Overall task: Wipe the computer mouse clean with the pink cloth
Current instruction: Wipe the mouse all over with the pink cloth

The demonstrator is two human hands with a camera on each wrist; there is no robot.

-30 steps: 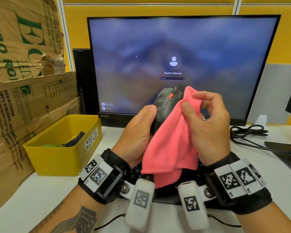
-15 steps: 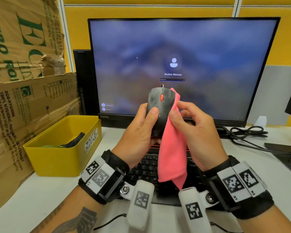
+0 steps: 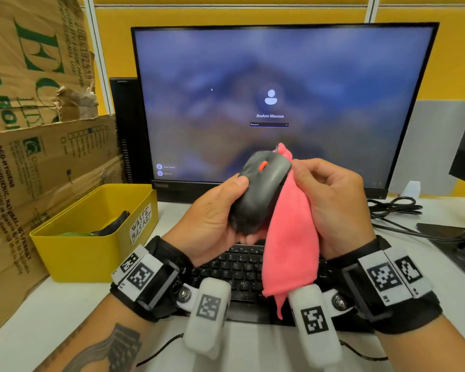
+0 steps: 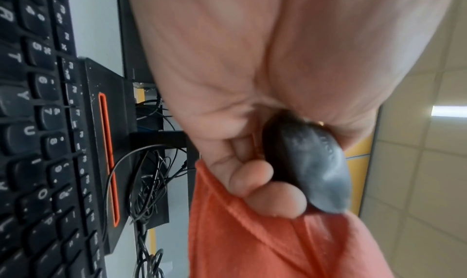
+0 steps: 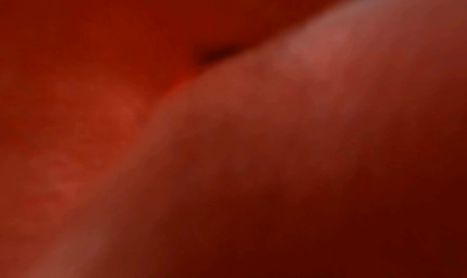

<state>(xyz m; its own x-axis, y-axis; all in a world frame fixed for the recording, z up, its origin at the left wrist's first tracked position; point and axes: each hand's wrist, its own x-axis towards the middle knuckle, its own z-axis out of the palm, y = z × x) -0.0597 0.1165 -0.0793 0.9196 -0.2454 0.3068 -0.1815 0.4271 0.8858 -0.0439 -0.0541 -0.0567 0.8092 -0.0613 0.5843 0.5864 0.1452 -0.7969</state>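
Observation:
A dark grey computer mouse (image 3: 261, 191) with an orange scroll wheel is held up in front of the monitor, top face toward me. My left hand (image 3: 220, 210) grips it, thumb on its left side and fingers curled under it; the left wrist view shows the mouse (image 4: 310, 168) against those fingers (image 4: 255, 174). My right hand (image 3: 333, 200) holds the pink cloth (image 3: 290, 237) against the mouse's right side, and the cloth (image 4: 278, 242) hangs down over the keyboard. The right wrist view is a red blur of cloth (image 5: 101, 42) and skin.
A black keyboard (image 3: 234, 269) lies below the hands on the white desk (image 3: 51, 318). The monitor (image 3: 279, 89) stands behind. A yellow bin (image 3: 91, 237) labelled waste basket sits left, beside cardboard boxes (image 3: 24, 130). Black cables (image 3: 395, 208) lie at the right.
The cloth went from covering the mouse's right half to lying along its right side. The mouse tilted upright, then leaned right, and both hands sank slightly.

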